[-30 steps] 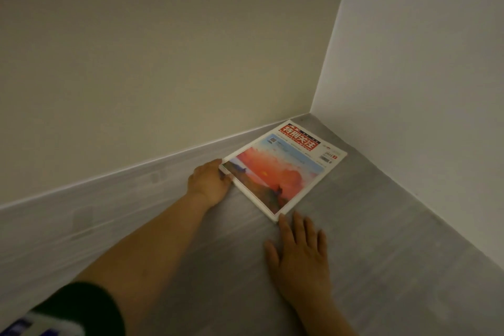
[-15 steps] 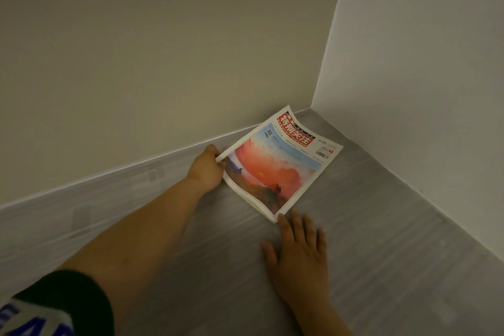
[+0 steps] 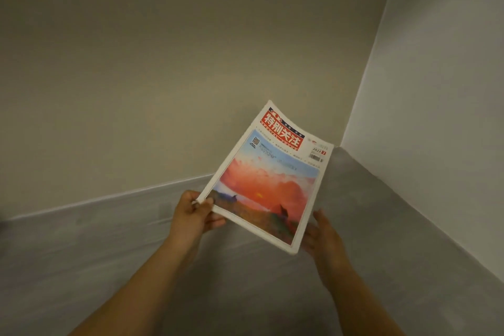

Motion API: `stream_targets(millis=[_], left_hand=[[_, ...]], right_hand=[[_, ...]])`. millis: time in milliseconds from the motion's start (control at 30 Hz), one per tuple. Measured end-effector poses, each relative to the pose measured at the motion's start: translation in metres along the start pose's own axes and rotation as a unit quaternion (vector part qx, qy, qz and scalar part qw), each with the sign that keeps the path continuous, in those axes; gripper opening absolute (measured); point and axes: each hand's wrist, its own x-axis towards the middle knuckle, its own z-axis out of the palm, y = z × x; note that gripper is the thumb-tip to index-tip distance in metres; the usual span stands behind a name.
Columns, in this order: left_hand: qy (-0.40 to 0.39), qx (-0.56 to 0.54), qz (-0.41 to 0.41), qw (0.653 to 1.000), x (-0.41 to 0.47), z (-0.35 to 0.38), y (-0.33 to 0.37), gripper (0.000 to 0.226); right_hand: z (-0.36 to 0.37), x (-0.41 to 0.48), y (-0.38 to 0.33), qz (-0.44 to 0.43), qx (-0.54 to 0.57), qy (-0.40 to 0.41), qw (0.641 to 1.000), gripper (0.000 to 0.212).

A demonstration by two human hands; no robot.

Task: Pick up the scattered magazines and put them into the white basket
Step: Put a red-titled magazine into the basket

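A magazine (image 3: pixel 268 177) with a red title block and an orange sunset cover hangs tilted in the air above the grey floor, in a room corner. My left hand (image 3: pixel 192 214) pinches its near left corner, thumb on the cover and fingers under it. My right hand (image 3: pixel 326 240) is beside and partly under the magazine's near right corner, fingers straight; whether it touches the underside is hidden. No white basket is in view.
Grey wood-look floor (image 3: pixel 245 294) runs into a corner between a beige wall (image 3: pixel 163 63) on the left and a white wall (image 3: pixel 436 90) on the right.
The magazine went from lying on the floor with one edge lifted to fully raised in the air. My right hand left the floor and moved up under the near right corner.
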Motion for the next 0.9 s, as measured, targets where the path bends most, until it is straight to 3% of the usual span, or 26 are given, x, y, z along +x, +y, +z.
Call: stream_targets(millis=[167,333,633,900], left_hand=[[0.007,0.008,0.009,1.0,-0.041,-0.067,0.015,0.022],[0.009,0.051,-0.001,0.999,-0.072,-0.16,0.029,0.018],[-0.007,0.237,-0.017,0.971,-0.091,-0.365,0.074,0.022],[0.121,0.302,-0.007,0.946,-0.089,-0.536,0.108,0.018]], right_hand=[[0.043,-0.026,-0.028,-0.08,0.019,-0.049,0.995,0.021],[0.103,-0.069,-0.035,-0.082,-0.022,-0.07,0.994,0.014],[0.303,-0.161,-0.019,-0.12,-0.14,-0.205,0.961,0.019],[0.474,-0.217,0.012,-0.146,-0.189,-0.251,0.938,0.017]])
